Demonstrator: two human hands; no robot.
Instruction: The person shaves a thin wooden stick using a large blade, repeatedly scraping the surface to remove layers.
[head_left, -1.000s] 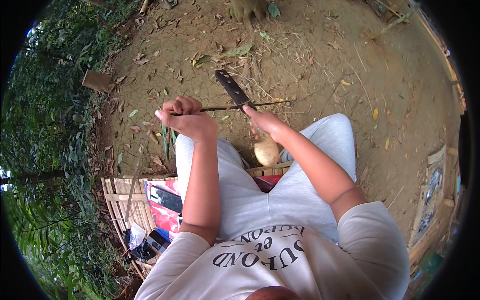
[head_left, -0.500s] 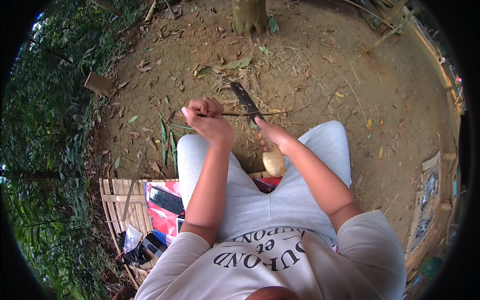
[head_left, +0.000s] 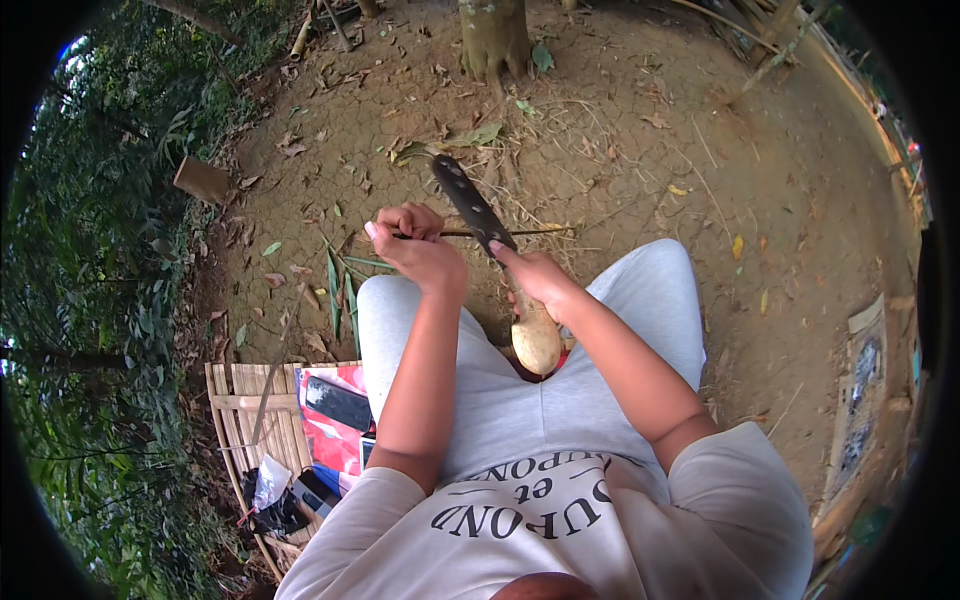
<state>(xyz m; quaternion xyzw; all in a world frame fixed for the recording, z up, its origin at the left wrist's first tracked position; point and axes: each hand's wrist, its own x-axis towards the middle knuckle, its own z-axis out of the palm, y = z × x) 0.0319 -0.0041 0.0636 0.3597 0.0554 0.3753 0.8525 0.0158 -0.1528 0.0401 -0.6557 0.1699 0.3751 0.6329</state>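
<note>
My left hand (head_left: pixel 418 242) is closed around one end of a thin dark stick (head_left: pixel 545 231), which points out to the right, nearly level. In my right hand (head_left: pixel 533 278) is a large knife with a dark, holed blade (head_left: pixel 468 203) and a pale, bulbous wooden handle (head_left: pixel 536 347). The fingers wrap the handle's neck, and the thumb lies along the base of the blade. The blade slants up and to the left, crossing the stick just right of my left hand. Whether its edge touches the stick I cannot tell. Both hands are in front of my knees.
I sit on a bamboo-slat bench (head_left: pixel 240 385). Beside my left thigh lie a phone (head_left: pixel 338 403) on a red cloth and a black bag (head_left: pixel 280 515). Long green leaves (head_left: pixel 334 290) lie by my left knee. A tree trunk (head_left: pixel 494 40) stands ahead; dense foliage borders the left.
The knife has moved left along the stick, toward my left hand, and its handle end has come nearer to me. My left hand stays closed on the stick in nearly the same place.
</note>
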